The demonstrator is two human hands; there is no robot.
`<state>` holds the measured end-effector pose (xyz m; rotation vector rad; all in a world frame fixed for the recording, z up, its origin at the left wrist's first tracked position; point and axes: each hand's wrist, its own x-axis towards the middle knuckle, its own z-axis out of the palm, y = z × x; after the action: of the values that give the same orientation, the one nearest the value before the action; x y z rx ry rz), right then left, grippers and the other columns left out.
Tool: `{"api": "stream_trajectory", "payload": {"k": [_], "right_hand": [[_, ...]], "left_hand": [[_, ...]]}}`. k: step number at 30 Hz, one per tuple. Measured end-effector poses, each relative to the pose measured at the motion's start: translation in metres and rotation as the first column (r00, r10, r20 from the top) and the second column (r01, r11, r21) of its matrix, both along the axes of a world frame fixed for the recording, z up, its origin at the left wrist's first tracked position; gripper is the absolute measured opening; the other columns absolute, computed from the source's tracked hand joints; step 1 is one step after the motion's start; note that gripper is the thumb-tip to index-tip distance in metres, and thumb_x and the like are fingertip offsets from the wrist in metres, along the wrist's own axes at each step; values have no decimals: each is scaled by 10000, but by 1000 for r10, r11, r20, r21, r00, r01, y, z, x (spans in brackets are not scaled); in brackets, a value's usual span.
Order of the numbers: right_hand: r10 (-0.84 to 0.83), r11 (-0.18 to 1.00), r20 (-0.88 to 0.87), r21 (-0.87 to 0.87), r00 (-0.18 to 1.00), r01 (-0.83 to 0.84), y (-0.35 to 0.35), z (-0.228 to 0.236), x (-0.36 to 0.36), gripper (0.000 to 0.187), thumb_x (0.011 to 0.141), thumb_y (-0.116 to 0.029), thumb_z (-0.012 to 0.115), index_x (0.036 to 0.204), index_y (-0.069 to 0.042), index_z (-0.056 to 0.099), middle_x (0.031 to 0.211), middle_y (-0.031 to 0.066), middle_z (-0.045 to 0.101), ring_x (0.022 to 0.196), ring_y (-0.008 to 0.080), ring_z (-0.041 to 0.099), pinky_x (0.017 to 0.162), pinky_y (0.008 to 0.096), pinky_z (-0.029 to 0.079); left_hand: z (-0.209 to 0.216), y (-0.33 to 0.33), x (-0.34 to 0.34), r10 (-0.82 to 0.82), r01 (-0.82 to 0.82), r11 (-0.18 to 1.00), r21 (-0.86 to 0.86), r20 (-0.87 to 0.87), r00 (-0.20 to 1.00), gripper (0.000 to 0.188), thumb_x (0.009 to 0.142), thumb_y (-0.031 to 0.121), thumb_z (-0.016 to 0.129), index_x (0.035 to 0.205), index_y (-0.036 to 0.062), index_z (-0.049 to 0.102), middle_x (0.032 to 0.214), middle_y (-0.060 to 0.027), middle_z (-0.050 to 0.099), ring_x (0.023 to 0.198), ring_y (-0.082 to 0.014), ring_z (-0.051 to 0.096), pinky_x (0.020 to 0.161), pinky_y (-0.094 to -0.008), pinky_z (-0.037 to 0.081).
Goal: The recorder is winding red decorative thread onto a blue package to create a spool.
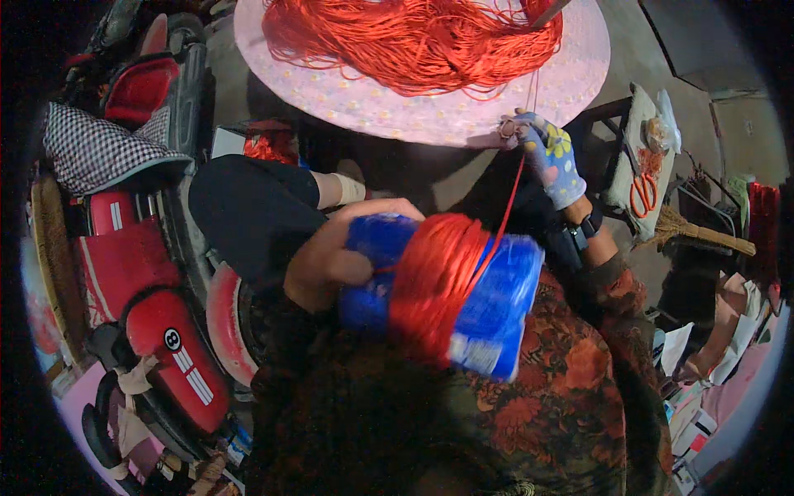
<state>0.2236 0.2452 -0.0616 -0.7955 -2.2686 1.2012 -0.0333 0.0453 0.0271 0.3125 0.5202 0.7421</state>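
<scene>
My bare left hand (327, 256) grips the left end of a blue plastic-wrapped pack (500, 285) above my lap. Red cord (438, 281) is wound in a thick band around the pack's middle. One strand runs taut from the band up to my right hand (550, 157), which wears a pale glove with a flower pattern. That hand's fingers are closed around the strand at the near rim of a round pink-covered table (372, 120). A large loose heap of the same red cord (413, 45) lies on the table. The pack is slightly blurred.
On the right stands a cushioned stool (626, 165) with orange-handled scissors (643, 192) and a plastic bag; a straw broom (703, 230) lies nearby. To the left are a red-and-black vehicle (178, 355) and a checkered cloth (107, 149). An open box (231, 142) sits under the table's left side.
</scene>
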Motion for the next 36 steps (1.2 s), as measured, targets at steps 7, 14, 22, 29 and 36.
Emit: {"api": "stream_trajectory", "payload": {"k": [7,14,22,29,36], "right_hand": [[249,902,-46,374,967,-214,-27,23,-5,193,939,-180,564,1057,-63,663,960,127,681,883,313,651,755,381,505],[526,747,291,291,799,-598,-57,98,-22,202,880,-245,671,765,-118,565,676,108,576,647,346,605,582,431,483],[491,867,73,-141,868,-478,5,70,-58,219,877,-276,660,940,-66,659,903,32,665,800,149,625,725,330,491],[402,827,14,-435,915,-356,-23,31,-23,261,985,-241,534,1020,-13,656,949,84,672,833,191,641,777,342,504],[644,676,130,365,754,-640,-42,90,-22,321,730,-307,692,986,-115,669,857,108,684,783,331,666,656,387,535]], "left_hand": [[15,8,-2,432,-422,902,-94,216,876,791,849,514,645,1399,-4,410,1322,-176,554,1203,-331,574,1053,-495,439],[-3,-20,1,764,-635,572,519,-618,183,484,826,248,718,1209,6,548,1050,-65,618,949,-146,592,863,-335,498],[2,-19,-2,322,-215,940,265,-480,816,505,766,218,766,1192,24,574,1023,-44,637,925,-123,611,844,-320,509],[39,-3,56,281,2,943,332,-794,-540,480,849,357,658,1197,32,594,1132,-102,629,981,-238,627,949,-395,475],[-10,-12,4,666,-519,721,459,-665,338,413,814,229,744,1134,6,612,982,-42,638,870,-117,611,817,-294,506]]}}
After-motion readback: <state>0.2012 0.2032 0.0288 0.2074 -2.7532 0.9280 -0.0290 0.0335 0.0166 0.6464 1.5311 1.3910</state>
